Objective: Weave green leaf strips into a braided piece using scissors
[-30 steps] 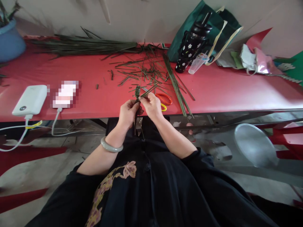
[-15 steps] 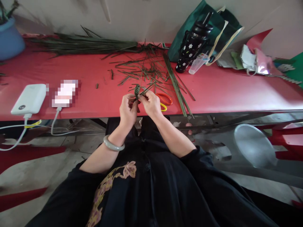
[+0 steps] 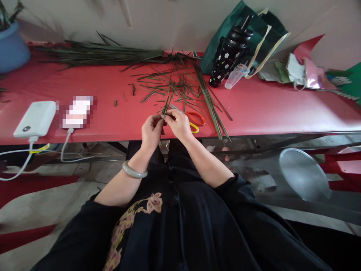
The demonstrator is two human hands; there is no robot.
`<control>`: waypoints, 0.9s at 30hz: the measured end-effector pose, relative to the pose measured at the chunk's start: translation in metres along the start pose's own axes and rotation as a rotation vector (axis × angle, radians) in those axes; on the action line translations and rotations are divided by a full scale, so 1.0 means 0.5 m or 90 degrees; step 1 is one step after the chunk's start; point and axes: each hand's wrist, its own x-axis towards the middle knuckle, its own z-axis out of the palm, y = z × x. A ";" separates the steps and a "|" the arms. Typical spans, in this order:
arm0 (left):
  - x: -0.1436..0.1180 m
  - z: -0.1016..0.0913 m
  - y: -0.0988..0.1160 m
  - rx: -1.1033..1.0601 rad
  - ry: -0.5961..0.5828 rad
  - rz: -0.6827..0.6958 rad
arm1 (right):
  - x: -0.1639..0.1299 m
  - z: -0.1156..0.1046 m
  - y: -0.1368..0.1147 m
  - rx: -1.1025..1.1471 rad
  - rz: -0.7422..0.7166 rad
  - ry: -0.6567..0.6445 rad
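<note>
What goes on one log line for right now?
left hand: pinching green strips | right hand: pinching same strips | scissors: on red table, by right hand | long bundle: near wall

Soft, muted light is falling over the red table (image 3: pixel 267 116), leaving a pale sheen toward its right end. The black clothing (image 3: pixel 208 226) is losing detail in dimness. Coarse pixels are masking the phone (image 3: pixel 78 112); wide-angle distortion is stretching the edges.
</note>
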 end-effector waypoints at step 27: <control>0.024 -0.003 0.004 -0.094 0.037 -0.013 | 0.025 0.005 -0.002 0.054 0.005 0.014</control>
